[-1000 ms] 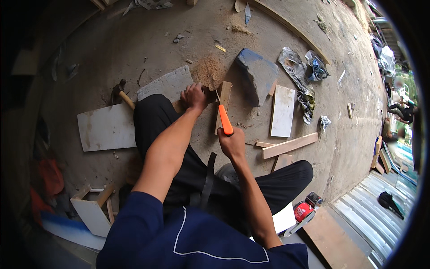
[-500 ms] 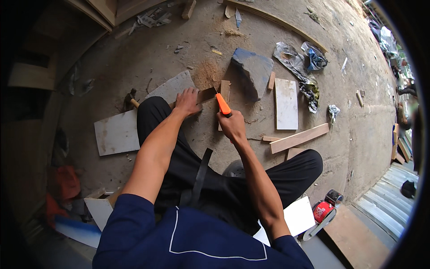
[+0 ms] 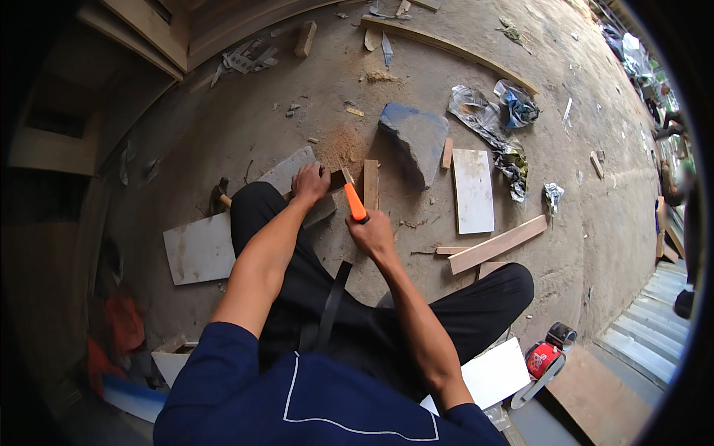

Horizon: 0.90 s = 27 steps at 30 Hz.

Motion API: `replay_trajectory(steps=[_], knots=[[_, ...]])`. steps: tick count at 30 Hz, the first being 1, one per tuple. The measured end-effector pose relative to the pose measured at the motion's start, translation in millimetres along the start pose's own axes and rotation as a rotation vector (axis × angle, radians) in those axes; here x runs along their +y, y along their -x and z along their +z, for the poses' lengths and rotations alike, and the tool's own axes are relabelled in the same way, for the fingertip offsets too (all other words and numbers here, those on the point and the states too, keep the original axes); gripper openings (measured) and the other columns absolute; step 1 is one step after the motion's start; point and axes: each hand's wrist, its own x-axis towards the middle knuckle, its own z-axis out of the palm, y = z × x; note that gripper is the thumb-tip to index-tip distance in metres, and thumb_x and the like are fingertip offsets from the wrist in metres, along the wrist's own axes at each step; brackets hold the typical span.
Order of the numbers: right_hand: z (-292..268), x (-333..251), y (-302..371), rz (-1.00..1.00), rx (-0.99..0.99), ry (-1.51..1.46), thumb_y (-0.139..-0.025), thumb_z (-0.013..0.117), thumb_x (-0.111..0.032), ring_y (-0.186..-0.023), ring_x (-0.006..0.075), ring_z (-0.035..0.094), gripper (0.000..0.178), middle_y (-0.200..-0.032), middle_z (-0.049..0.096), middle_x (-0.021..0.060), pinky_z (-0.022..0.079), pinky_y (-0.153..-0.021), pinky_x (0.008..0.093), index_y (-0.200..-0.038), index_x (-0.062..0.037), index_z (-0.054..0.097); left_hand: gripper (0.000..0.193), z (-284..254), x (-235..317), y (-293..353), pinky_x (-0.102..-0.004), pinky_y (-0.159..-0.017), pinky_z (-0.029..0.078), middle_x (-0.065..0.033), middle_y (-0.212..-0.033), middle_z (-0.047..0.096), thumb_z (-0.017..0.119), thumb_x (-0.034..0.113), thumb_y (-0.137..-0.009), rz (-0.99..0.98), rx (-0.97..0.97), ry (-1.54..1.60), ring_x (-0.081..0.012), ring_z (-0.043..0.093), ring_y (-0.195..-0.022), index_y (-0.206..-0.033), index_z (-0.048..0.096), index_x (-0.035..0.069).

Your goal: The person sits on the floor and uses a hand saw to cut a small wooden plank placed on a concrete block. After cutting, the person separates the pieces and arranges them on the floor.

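Note:
In my right hand (image 3: pixel 372 232) is a saw with an orange and black handle (image 3: pixel 356 202), and the fingers are wrapped round its grip. Its thin blade points away from me and is hard to see. My left hand (image 3: pixel 309 183) presses with curled fingers on a dark brown wooden piece (image 3: pixel 337 181), whose end sits beside the blade. Part of that wood is hidden under the hand. Just right of the saw lies a short light wooden block (image 3: pixel 371 184). Sawdust (image 3: pixel 341 147) is heaped on the floor beyond the blade. A pale slab (image 3: pixel 288 169) lies beside my left hand.
A blue-grey stone block (image 3: pixel 416 141), a white board (image 3: pixel 474 192) and wooden strips (image 3: pixel 497 244) lie to the right. Crumpled plastic (image 3: pixel 476 108) is beyond them. At left are a hammer (image 3: pixel 220 195) and another white board (image 3: pixel 199 249). A red-labelled tape roll (image 3: pixel 544 360) is near my right knee.
The saw and my right hand have shifted left and slightly toward me, leaving a gap beside the light block. My left fingers are more curled. The whole view has tilted a little.

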Motion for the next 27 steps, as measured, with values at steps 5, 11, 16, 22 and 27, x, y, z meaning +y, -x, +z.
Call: replay_trajectory(steps=[5, 11, 16, 22, 27], knots=[[2, -7, 6, 0.014, -0.003, -0.024, -0.074, 0.063, -0.023, -0.059, 0.0384, 0.058, 0.027, -0.064, 0.057, 0.0243, 0.044, -0.058, 0.0419, -0.073, 0.004, 0.06, 0.029, 40, 12, -10, -0.0492, -0.091, 0.033, -0.0089, -0.092, 0.063, 0.044, 0.033, -0.084, -0.116, 0.226, 0.029, -0.0296, 0.055, -0.099, -0.082, 0.063, 0.011], [-14, -26, 58, 0.065, -0.004, 0.007, -0.075, 0.064, -0.02, -0.062, 0.0392, 0.059, 0.023, -0.063, 0.056, 0.0245, 0.045, -0.057, 0.0415, -0.074, 0.0029, 0.061, 0.029, 39, 18, -5, -0.0513, -0.091, 0.03, -0.0083, -0.088, 0.063, 0.045, 0.031, -0.082, -0.244, 0.289, 0.064, -0.0292, 0.056, -0.094, -0.073, 0.064, 0.011], [-29, -21, 61, 0.097, -0.025, -0.008, -0.075, 0.063, -0.018, -0.063, 0.0404, 0.058, 0.021, -0.064, 0.055, 0.0242, 0.046, -0.056, 0.0405, -0.074, 0.0026, 0.06, 0.034, 36, 21, -6, -0.0492, -0.083, 0.036, -0.0102, -0.084, 0.064, 0.044, 0.034, -0.085, -0.182, 0.321, 0.021, -0.0313, 0.058, -0.088, -0.073, 0.065, 0.01], [-13, -13, 25, 0.135, -0.036, 0.004, -0.073, 0.064, -0.019, -0.069, 0.0417, 0.059, 0.019, -0.071, 0.06, 0.0231, 0.048, -0.063, 0.0447, -0.08, -0.0016, 0.064, 0.043, 26, 36, -8, -0.0477, -0.072, 0.041, -0.0169, -0.079, 0.065, 0.039, 0.038, -0.083, -0.233, 0.298, 0.012, -0.0386, 0.06, -0.079, -0.078, 0.067, 0.006], [-51, -40, 79, 0.142, -0.063, -0.013, -0.071, 0.064, -0.016, -0.07, 0.0418, 0.059, 0.016, -0.071, 0.061, 0.0215, 0.049, -0.064, 0.0457, -0.079, -0.0029, 0.065, 0.035, 24, 24, -10, -0.0488, -0.076, 0.041, -0.0139, -0.083, 0.065, 0.045, 0.033, -0.083, -0.253, 0.318, -0.007, -0.0356, 0.059, -0.085, -0.072, 0.066, 0.009]])
